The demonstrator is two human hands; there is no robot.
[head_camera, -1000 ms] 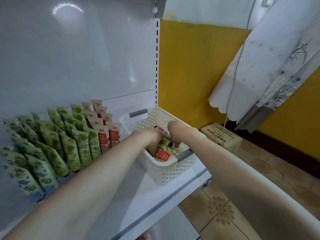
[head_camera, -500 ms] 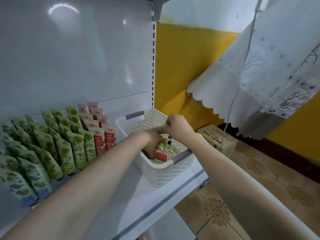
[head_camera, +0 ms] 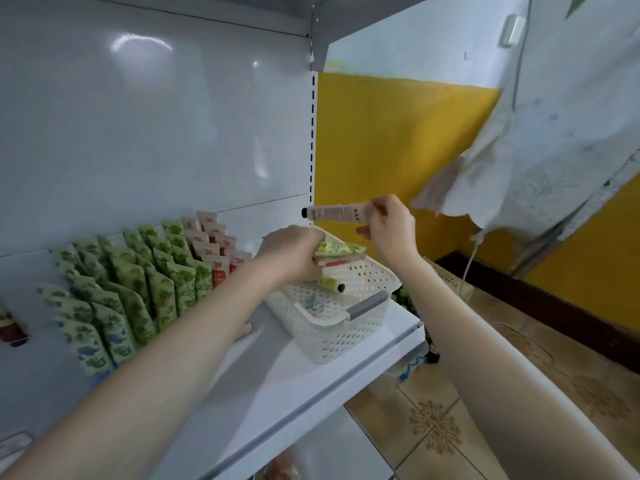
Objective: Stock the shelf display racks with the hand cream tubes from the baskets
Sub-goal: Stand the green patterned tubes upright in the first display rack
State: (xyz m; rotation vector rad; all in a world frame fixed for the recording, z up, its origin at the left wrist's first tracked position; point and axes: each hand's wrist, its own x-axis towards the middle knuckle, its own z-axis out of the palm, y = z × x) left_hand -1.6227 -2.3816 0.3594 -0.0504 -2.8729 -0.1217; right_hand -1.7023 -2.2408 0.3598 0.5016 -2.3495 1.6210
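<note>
Two full grips: left hand (head_camera: 291, 252) holds tubes (head_camera: 337, 252) over basket (head_camera: 325, 318), right hand (head_camera: 391, 230) pink tube (head_camera: 337, 213).

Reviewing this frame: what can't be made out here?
Head view only.
Count of tubes gripped by the left hand: fingers cover them.
Print on the pink tube in the right hand: too small, blurred.
Red item at the left edge: cut by the frame.
</note>
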